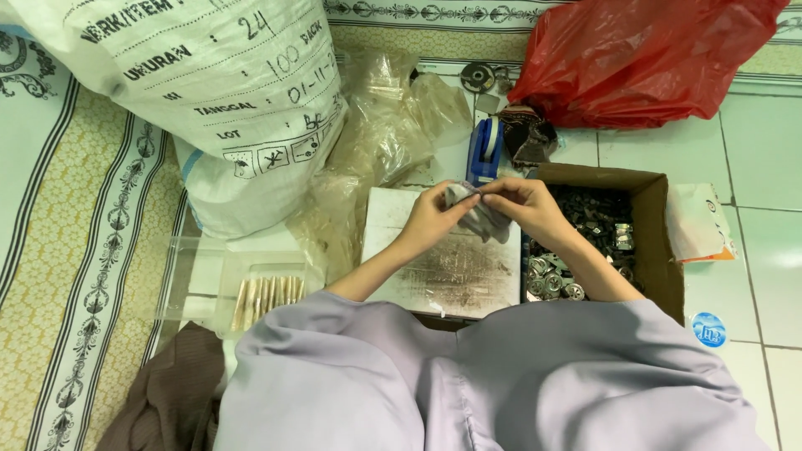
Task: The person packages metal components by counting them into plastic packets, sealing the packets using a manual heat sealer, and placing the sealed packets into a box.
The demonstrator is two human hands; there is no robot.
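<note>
My left hand (430,215) and my right hand (529,207) meet over a smudged white board (443,267) and both pinch a small clear plastic bag (478,215) that holds dark metal parts. The bag hangs between the fingertips, just above the board's far edge. To the right of the board stands an open brown cardboard box (652,242) filled with several small metal parts (585,242); my right forearm crosses its left side. Pale lilac sleeves and cloth cover the lower part of the view.
A large white woven sack (209,92) stands at the far left, with crumpled clear plastic bags (376,134) beside it. A blue tape dispenser (484,150) and a red plastic bag (643,58) lie beyond. A clear tray with wooden sticks (267,296) sits left.
</note>
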